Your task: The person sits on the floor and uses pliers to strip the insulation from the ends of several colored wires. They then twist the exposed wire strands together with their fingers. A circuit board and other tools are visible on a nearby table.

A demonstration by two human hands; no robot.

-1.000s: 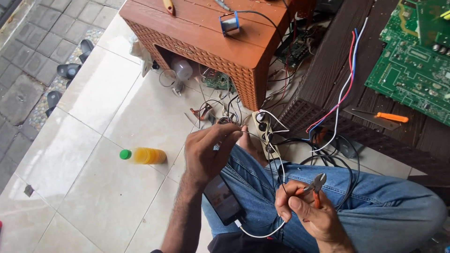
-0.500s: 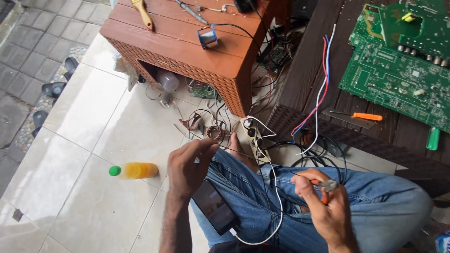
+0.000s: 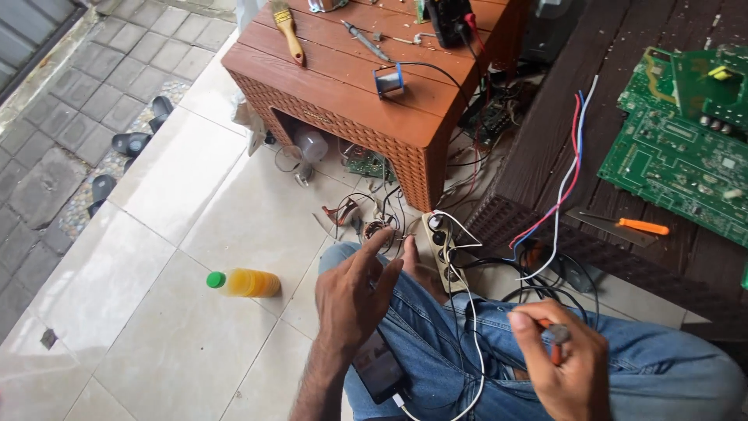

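My left hand [image 3: 354, 292] hovers over my left knee with its fingers apart and nothing in it, pointing toward a tangle of wires [image 3: 374, 222] on the floor. My right hand [image 3: 565, 370] is closed around orange-handled pliers [image 3: 555, 343] above my right thigh. A white cable [image 3: 473, 343] runs down between my legs from a cream power strip [image 3: 442, 249] that lies by my knee. A black phone [image 3: 378, 366] rests on my left thigh, plugged into the white cable.
A brown plastic stool [image 3: 374, 101] ahead carries a brush, a solder spool and a black meter. A yellow bottle [image 3: 245, 282] lies on the tiles at left. Green circuit boards [image 3: 678, 156] and an orange screwdriver [image 3: 635, 226] sit on the dark table [image 3: 545, 140] at right.
My left hand has lifted and spread its fingers toward the wires. My right hand has closed more tightly over the pliers. The view has tilted up, showing more of the stool top.
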